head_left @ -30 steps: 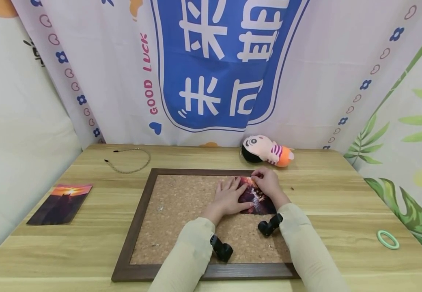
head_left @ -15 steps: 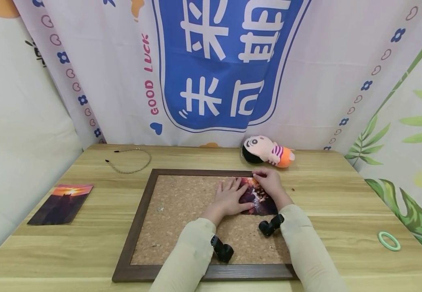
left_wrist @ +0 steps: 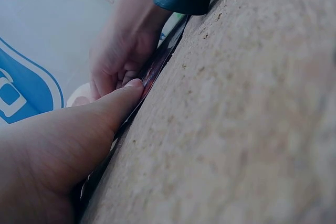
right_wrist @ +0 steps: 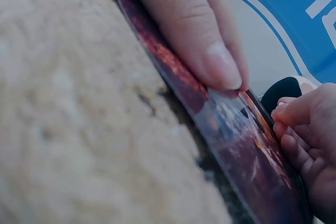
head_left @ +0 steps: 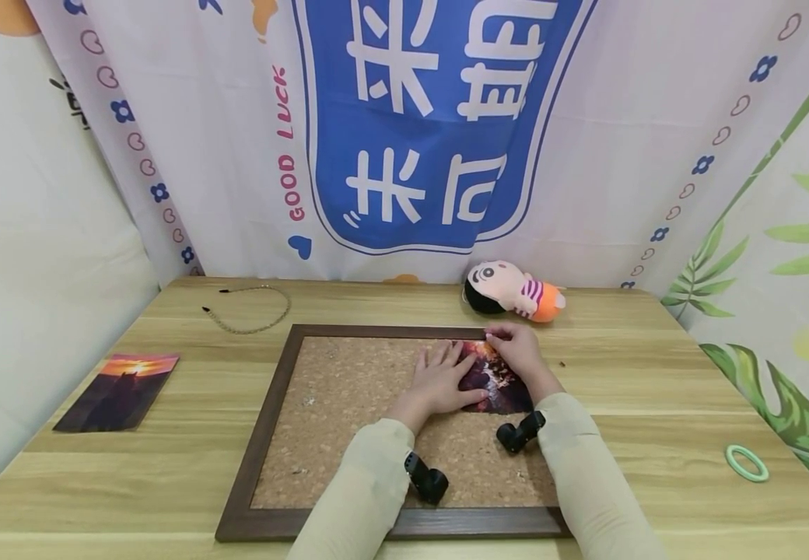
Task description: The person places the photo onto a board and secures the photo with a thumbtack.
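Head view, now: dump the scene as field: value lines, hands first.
left hand: fingers spread, on dark-red photo
right hand: fingers curled at that photo's far edge; anything pinched unclear
dark-red photo: on framed corkboard, far right part
sunset photo: on table, left of corkboard
plush doll: lying beyond corkboard
black-tipped headband: table, far left
mint-green ring: table, right

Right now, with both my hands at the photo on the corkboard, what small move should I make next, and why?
Probably press your right hand down at the far edge of the photo: its grip is drawn closed there, while your left hand, fingers spread, rests across the photo's left side, so it looks steadied on the corkboard. Whether that right grip holds anything, I can't tell.
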A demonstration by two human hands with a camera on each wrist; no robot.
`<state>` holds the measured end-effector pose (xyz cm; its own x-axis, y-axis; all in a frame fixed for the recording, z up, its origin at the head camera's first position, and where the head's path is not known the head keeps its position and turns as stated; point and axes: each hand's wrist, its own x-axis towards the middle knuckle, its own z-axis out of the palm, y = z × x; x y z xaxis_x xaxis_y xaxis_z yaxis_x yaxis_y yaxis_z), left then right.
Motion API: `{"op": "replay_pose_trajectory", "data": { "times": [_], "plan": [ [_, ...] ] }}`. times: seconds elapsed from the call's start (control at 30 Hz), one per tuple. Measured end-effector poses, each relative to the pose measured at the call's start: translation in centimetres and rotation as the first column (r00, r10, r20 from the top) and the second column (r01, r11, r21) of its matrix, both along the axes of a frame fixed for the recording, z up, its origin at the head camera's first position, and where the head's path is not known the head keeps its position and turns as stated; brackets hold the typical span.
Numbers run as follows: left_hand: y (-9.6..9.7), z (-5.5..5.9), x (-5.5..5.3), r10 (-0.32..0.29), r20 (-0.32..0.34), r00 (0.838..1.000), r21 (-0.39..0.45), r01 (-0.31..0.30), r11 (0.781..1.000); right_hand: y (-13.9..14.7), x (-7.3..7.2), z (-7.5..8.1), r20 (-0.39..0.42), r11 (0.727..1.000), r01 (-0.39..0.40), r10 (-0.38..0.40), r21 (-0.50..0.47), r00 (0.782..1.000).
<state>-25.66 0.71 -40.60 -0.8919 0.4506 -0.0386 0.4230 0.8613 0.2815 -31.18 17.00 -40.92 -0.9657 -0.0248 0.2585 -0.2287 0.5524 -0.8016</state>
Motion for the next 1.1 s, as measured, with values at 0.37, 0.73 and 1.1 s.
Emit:
{"op": "replay_pose_trajectory", "data": {
  "times": [0.37,0.73,1.1],
  "plan": [
    [-0.06,0.01,-0.05,-0.006,-0.002,1.000,0.000,0.006,1.000,0.06,-0.29,-0.11,0.001,0.995,-0.045,0.045,0.092,0.999],
    [0.01,-0.37,-0.13,-0.006,-0.001,1.000,-0.002,0.006,1.000,0.16,-0.13,-0.31,-0.035,0.992,-0.043,0.048,0.117,0.998],
    [-0.06,-0.17,-0.08,-0.009,-0.011,1.000,0.005,0.009,1.000,0.24,-0.18,-0.44,-0.078,0.980,-0.066,0.082,0.185,0.994]
  ]
}}
